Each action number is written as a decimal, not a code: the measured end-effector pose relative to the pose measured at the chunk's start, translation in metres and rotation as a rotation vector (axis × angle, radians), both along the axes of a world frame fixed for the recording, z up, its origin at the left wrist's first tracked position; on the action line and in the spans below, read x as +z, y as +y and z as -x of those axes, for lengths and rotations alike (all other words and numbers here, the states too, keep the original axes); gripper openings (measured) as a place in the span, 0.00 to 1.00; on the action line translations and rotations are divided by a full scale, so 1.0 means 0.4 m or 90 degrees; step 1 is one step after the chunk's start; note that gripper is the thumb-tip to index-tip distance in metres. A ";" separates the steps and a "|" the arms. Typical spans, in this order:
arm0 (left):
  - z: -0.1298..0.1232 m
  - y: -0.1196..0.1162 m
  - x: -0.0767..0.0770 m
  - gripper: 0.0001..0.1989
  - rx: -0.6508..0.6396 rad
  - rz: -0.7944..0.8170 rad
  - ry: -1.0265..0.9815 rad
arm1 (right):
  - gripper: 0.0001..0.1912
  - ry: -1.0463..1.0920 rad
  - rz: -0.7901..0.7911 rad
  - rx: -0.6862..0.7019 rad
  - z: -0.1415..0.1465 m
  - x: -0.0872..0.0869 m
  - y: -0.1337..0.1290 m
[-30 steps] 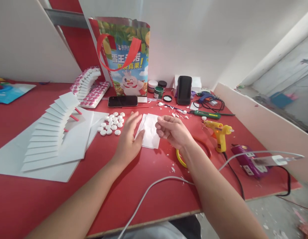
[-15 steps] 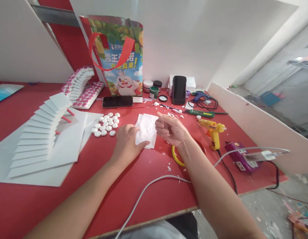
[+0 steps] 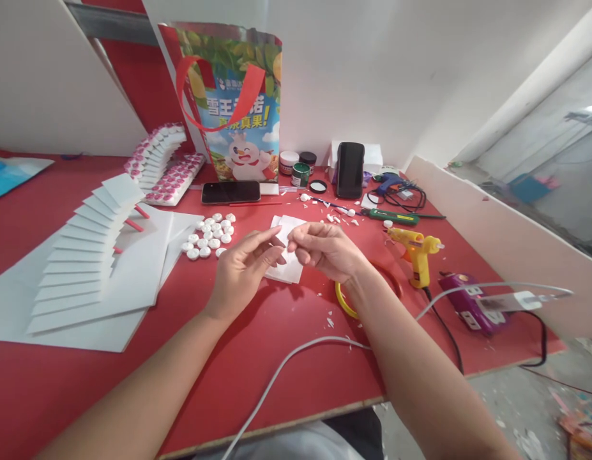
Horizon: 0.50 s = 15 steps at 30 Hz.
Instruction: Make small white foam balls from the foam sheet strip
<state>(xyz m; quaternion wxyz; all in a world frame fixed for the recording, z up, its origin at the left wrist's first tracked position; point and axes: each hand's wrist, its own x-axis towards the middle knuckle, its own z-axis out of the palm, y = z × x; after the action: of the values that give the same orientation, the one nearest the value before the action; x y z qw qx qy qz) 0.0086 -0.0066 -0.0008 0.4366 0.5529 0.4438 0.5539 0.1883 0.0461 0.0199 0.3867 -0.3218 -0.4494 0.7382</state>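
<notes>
Above the folded white paper my left hand is raised, its thumb and fingers curved but apart, with nothing visible between them. Facing it, my right hand is closed in a pinch; whatever its fingertips hold, if anything, is too small to make out. The fingertips of both hands are close together but do not clearly touch. Part of the paper is hidden behind the hands. Left of my left hand lie several round white pieces on the red table.
Fanned white cards rest on white boards at left. A yellow glue gun, a purple box and a yellow tape roll are at right. A white cable crosses the front. Phones, paint jars and a printed bag stand behind.
My left hand has lifted off the white paper and turned toward my right hand. My right hand has come slightly left and lower, its fingers still pinched. The view has shifted a little.
</notes>
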 end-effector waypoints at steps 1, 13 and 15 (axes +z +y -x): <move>-0.003 -0.005 0.004 0.15 -0.004 0.005 -0.042 | 0.13 -0.006 -0.020 0.018 0.011 -0.001 -0.007; -0.001 0.015 0.004 0.11 0.060 0.123 -0.310 | 0.19 -0.391 -0.713 -0.046 0.018 -0.046 -0.018; 0.002 0.014 0.005 0.09 0.066 0.110 -0.266 | 0.20 -0.420 -0.746 -0.045 0.011 -0.048 -0.014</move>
<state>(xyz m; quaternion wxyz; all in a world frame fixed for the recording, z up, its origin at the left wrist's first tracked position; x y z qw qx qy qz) 0.0078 -0.0011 0.0014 0.5360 0.3631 0.4170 0.6380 0.1838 0.0404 0.0008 0.3639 -0.2821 -0.8595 0.2221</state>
